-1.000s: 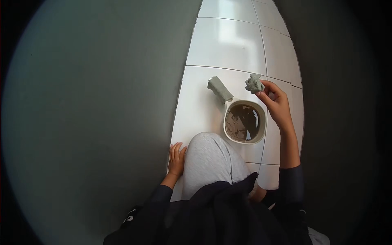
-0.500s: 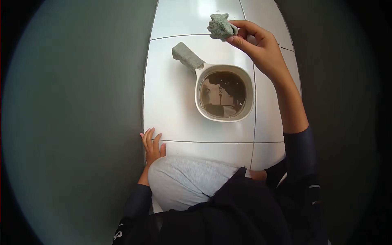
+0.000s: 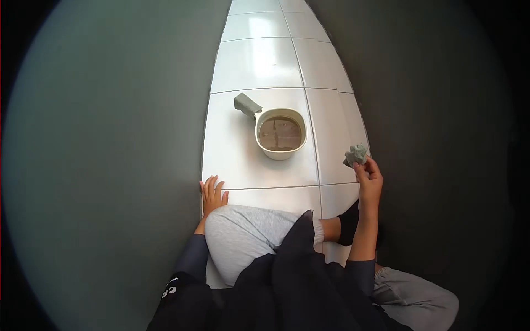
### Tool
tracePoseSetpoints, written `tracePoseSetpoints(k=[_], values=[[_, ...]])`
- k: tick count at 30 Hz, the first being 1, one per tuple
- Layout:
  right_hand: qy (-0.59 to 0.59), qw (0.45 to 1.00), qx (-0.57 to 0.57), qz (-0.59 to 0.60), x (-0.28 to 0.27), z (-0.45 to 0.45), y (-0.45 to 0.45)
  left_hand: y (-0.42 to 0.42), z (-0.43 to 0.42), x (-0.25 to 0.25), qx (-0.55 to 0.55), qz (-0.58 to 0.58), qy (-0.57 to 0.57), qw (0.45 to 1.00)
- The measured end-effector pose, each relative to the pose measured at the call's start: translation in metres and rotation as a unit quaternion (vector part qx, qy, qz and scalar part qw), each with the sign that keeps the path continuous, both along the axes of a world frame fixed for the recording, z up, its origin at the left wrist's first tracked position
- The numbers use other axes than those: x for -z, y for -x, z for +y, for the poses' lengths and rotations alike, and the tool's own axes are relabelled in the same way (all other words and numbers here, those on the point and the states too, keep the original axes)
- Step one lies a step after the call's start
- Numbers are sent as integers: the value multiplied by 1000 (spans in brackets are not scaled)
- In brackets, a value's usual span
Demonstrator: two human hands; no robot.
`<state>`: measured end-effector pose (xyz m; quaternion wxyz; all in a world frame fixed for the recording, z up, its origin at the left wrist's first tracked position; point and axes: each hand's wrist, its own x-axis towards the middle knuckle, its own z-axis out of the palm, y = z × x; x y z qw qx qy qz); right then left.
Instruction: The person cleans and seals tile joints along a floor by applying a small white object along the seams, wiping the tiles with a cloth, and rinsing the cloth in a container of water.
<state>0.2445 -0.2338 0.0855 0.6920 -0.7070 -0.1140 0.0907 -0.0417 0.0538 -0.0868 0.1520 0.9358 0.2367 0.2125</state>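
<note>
A crumpled grey-green cloth [image 3: 356,155] is pinched between the thumb and fingers of my right hand [image 3: 369,175], raised at the right side of the tiled floor. My left hand [image 3: 213,194] rests on the floor at the left edge beside my knee, fingers spread, holding nothing. Between and beyond the hands stands a cream dipper [image 3: 277,155] with brownish water [image 3: 280,134] in it. Another grey-green cloth [image 3: 248,104] covers the dipper's handle, which points to the upper left.
White floor tiles [image 3: 259,60] run away between a dark grey wall [image 3: 121,138] on the left and another [image 3: 436,138] on the right. My bent legs in grey trousers [image 3: 243,237] take up the near floor.
My right hand has moved from beyond the dipper back towards my body and to the right, with the cloth still in it. The head view has shifted, and the dipper looks smaller.
</note>
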Motion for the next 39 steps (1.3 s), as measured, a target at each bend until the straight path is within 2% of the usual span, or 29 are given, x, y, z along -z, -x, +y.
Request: tracePoseSetpoints(k=[3,4,6,8,10,12,16,18,20,22,25,27,29,31,32,34,36,37,39], values=[[-10,999,29,-12,-17,-38,-11,-1,7,-8,71,48,-40,996],[32,997,67,-21,-34,-45,-11,-5,15,-16,74,42,-44,995],[32,996,70,-46,-52,-66,-14,-12,25,-33,83,-16,12,996],[41,993,87,-70,-61,-75,-14,-30,20,-81,64,-53,10,997],[51,988,112,-90,-67,-81,-14,-54,11,-119,34,-124,56,990],[8,995,34,-90,-60,-72,-14,-87,-22,-159,74,-142,58,985],[93,982,-20,-161,-55,-55,13,-144,-96,-195,215,-154,210,941],[191,959,-63,-202,-58,-45,24,-166,-126,-186,262,-133,352,889],[258,932,-100,-236,-42,-35,30,-177,-145,-155,286,-121,502,807],[357,893,-132,-239,-34,-23,41,-175,-149,-128,297,-87,588,748],[371,885,-162,-230,-7,-8,48,-182,-136,-117,302,-43,578,757],[341,898,-171,-219,0,-3,49,-190,-121,-111,311,31,498,809],[333,904,-175,-203,9,-1,46,-189,-113,-108,305,29,529,791],[277,939,-166,-115,19,-4,41,-189,-113,-107,296,28,560,774],[280,939,-164,-111,21,-4,40,-189,-114,-107,279,2,582,764],[212,971,-105,-24,23,-5,41,-190,-113,-107,261,-19,605,752],[237,966,-107,6,31,-12,36,-195,-108,-107,273,22,554,786],[258,959,-110,32,37,-18,33,-196,-109,-106,274,26,555,785],[243,961,-133,16,53,-26,27,-200,-112,-105,308,-11,525,794]])
